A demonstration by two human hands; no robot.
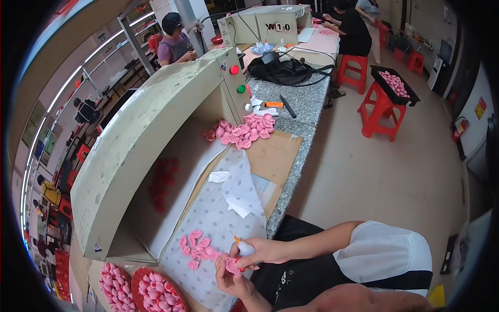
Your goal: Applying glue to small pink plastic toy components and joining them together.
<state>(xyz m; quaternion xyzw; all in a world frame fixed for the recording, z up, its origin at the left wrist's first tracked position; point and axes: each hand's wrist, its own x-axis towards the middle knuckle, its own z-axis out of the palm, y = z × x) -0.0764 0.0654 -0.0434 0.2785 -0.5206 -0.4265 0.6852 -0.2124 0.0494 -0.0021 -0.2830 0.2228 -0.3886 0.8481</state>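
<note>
My left hand [228,280] pinches a small pink shell-shaped piece [232,265], with a bit of red showing beside it. Close against it, my right hand [267,251] grips a white squeeze bottle [246,249] with an orange collar and a thin needle tip pointing up and left. Several loose pink shell pieces [197,248] lie just left of my hands on the patterned white paper [208,208]. A bigger heap of pink pieces [247,132] sits farther off on brown cardboard.
A beige hooded booth [150,130] stands along the left. Two red trays, one nearer [179,296], hold pink and red pieces. A black bag [283,70], an orange tube [273,104] and a black pen [287,106] lie on the granite bench. Red stools [382,112] and co-workers are beyond.
</note>
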